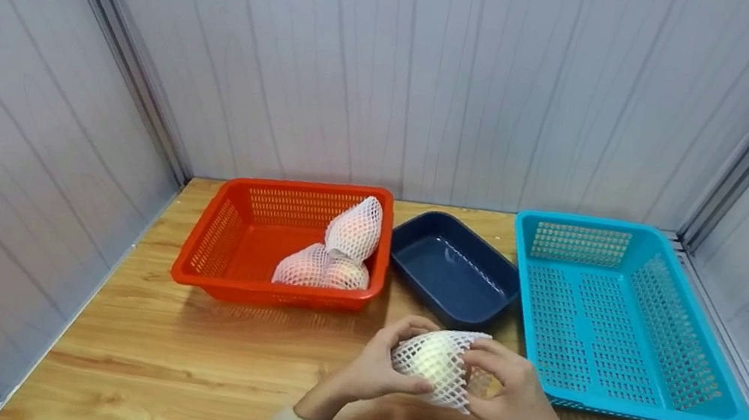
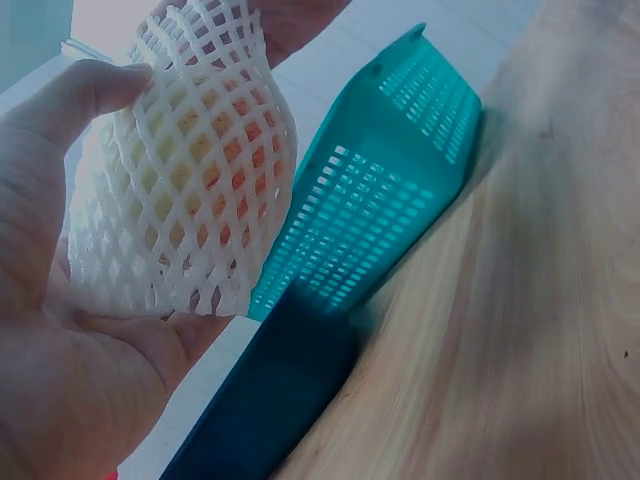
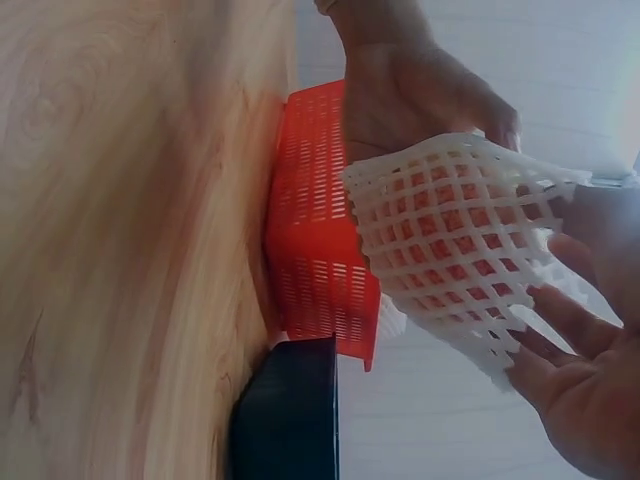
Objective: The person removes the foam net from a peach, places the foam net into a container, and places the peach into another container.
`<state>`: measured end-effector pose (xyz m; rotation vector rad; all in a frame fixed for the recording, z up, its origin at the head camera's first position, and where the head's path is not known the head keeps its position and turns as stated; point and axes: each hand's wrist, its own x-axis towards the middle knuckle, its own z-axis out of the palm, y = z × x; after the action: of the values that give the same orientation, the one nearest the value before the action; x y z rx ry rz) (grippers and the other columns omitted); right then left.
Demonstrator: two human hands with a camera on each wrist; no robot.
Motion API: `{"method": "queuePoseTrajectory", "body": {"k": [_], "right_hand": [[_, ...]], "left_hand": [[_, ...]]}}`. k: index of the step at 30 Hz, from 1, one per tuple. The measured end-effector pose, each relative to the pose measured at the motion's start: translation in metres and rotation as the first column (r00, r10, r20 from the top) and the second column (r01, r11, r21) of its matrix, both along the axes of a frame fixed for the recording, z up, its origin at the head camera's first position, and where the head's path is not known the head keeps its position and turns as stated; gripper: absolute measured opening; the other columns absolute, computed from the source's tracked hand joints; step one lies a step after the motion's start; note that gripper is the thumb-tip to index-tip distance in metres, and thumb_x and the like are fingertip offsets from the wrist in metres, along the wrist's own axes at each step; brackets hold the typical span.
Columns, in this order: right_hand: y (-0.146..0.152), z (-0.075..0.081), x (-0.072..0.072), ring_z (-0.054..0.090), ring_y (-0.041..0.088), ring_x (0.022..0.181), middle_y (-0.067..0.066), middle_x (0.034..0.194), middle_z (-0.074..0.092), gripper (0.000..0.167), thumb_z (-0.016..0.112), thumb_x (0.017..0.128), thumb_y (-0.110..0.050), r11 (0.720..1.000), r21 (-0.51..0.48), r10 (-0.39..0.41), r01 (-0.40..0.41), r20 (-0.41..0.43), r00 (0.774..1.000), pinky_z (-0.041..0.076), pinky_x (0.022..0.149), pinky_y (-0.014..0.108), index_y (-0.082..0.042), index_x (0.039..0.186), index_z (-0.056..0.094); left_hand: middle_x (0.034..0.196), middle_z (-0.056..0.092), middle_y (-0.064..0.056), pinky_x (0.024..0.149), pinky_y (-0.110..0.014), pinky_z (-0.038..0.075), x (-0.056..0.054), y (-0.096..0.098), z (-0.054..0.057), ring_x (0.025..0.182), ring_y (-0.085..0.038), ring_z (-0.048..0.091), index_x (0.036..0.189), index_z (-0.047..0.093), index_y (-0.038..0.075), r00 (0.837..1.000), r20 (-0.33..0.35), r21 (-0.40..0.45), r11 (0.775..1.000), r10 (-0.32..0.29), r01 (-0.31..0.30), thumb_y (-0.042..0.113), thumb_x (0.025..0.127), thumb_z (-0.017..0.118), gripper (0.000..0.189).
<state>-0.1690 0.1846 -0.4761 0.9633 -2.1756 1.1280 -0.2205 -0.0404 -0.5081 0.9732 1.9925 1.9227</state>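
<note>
A round yellow-and-red fruit (image 1: 438, 363) sits inside a white foam net (image 3: 440, 225), held above the table in front of the dark blue tray. My left hand (image 1: 378, 369) grips the netted fruit from the left, with its thumb across the near side. On the right, my right hand (image 1: 519, 403) pinches the loose end of the net, fingers at the far edge and thumb at the near one. Through the mesh, the left wrist view shows the fruit's yellow skin turning red on one side. Several more netted fruits (image 1: 354, 229) lie in the red basket (image 1: 210, 281).
A dark blue tray (image 1: 448, 268) stands between the red basket and a turquoise basket (image 1: 587, 325) on the right. All three are on a wooden table (image 1: 179, 375). Pale panel walls (image 1: 367, 72) enclose the back and both sides.
</note>
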Motion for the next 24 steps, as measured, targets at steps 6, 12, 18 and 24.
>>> {"method": "queuePoseTrajectory", "body": {"k": [6, 12, 18, 24], "right_hand": [[-0.007, -0.002, -0.001, 0.057, 0.014, 0.09, -0.003, 0.105, 0.058, 0.045, 0.09, 0.058, -0.01, 0.995, 0.08, -0.063, 0.063, -0.01, 0.998, 0.046, 0.078, 0.021, -0.014, 0.096, 0.066], [-0.011, -0.008, -0.002, 0.056, 0.014, 0.092, -0.002, 0.106, 0.058, 0.051, 0.094, 0.055, -0.02, 0.995, 0.076, -0.06, 0.062, -0.025, 0.998, 0.046, 0.077, 0.022, -0.014, 0.096, 0.064], [-0.011, -0.013, -0.003, 0.056, 0.015, 0.094, -0.002, 0.106, 0.058, 0.055, 0.095, 0.055, -0.025, 0.998, 0.032, -0.053, 0.054, -0.035, 0.998, 0.043, 0.081, 0.017, -0.011, 0.1, 0.066], [-0.008, -0.013, -0.002, 0.056, 0.014, 0.093, -0.001, 0.106, 0.058, 0.059, 0.094, 0.054, -0.024, 0.996, 0.026, -0.083, 0.083, -0.011, 0.997, 0.046, 0.078, 0.019, -0.01, 0.104, 0.067]], "left_hand": [[0.119, 0.061, -0.003, 0.09, -0.033, 0.045, -0.002, 0.002, -0.001, 0.107, -0.02, 0.055, 0.127, 0.053, 0.014, 0.998, -0.062, -0.001, 1.0, -0.002, 0.002, 0.016, 0.07, 0.085, 0.065], [0.121, 0.06, 0.0, 0.092, -0.034, 0.044, 0.001, 0.002, -0.002, 0.109, -0.018, 0.055, 0.126, 0.054, 0.017, 0.999, -0.046, -0.03, 1.0, -0.002, 0.0, 0.015, 0.069, 0.086, 0.066], [0.125, 0.058, 0.0, 0.097, -0.036, 0.043, 0.001, -0.001, -0.001, 0.114, -0.019, 0.053, 0.131, 0.051, 0.009, 0.995, -0.09, -0.019, 0.999, -0.032, 0.031, 0.01, 0.072, 0.086, 0.069], [0.127, 0.057, -0.007, 0.093, -0.04, 0.047, -0.002, -0.01, -0.004, 0.113, -0.024, 0.055, 0.134, 0.048, 0.002, 0.999, -0.032, 0.044, 0.998, -0.039, 0.041, 0.015, 0.083, 0.077, 0.06]]}}
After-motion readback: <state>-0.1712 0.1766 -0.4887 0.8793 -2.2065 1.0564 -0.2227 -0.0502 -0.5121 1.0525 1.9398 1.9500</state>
